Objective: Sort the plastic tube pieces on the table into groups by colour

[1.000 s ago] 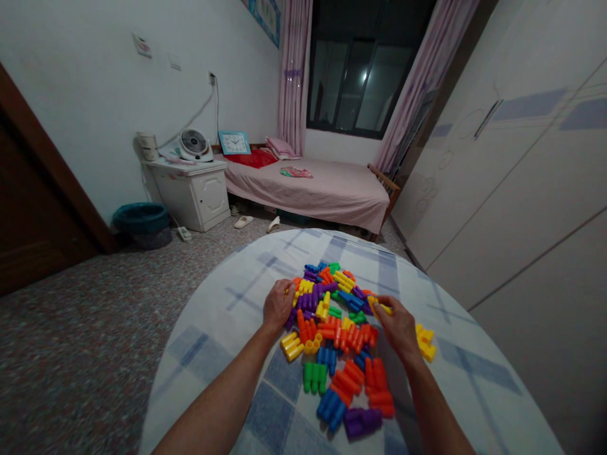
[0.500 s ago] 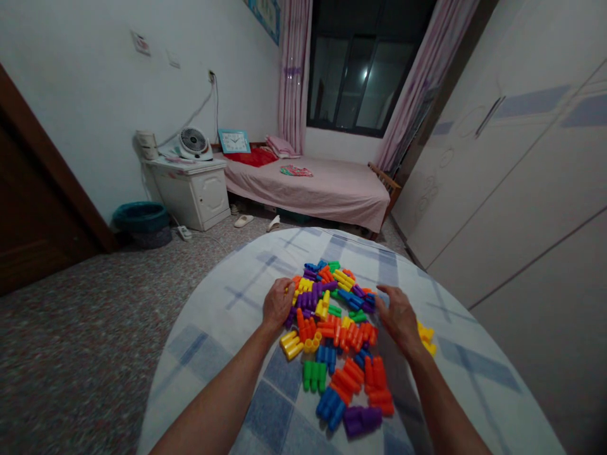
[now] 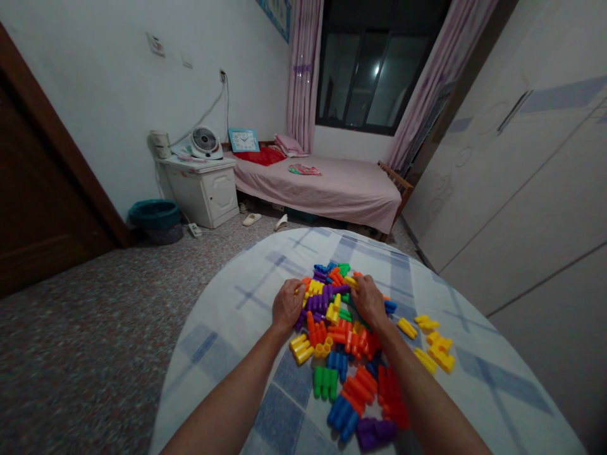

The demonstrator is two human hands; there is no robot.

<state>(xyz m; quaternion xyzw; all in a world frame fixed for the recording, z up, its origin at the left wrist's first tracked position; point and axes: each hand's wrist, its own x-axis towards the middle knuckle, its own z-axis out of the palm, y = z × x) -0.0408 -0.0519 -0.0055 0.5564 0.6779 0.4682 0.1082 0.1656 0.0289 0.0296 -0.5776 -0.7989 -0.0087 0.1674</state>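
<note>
A pile of plastic building blocks shaped like joined tubes lies on the round table point(image 3: 227, 309). My right hand point(image 3: 368, 302) reaches over the far part of the pile, its fingers closed on a yellow block point(image 3: 350, 282). At the pile's left edge is my left hand point(image 3: 287, 306), fingers curled beside purple blocks point(image 3: 320, 302); what they hold, if anything, is hidden. Orange blocks point(image 3: 359, 385), a green block point(image 3: 325, 383) and a blue block point(image 3: 343, 417) lie nearer to me. Several yellow blocks point(image 3: 441, 351) sit apart, right of my right forearm.
A checked cloth covers the table. Beyond it stand a bed point(image 3: 327, 189), a white cabinet point(image 3: 203, 193) with a fan point(image 3: 205, 142), and a teal bin point(image 3: 154, 216). A white wardrobe point(image 3: 521, 208) lines the right side. Slippers point(image 3: 251, 219) lie on the floor.
My right hand has moved left and away from me, from the pile's right side onto a yellow block. My left hand stays at the left edge. The view has shifted slightly.
</note>
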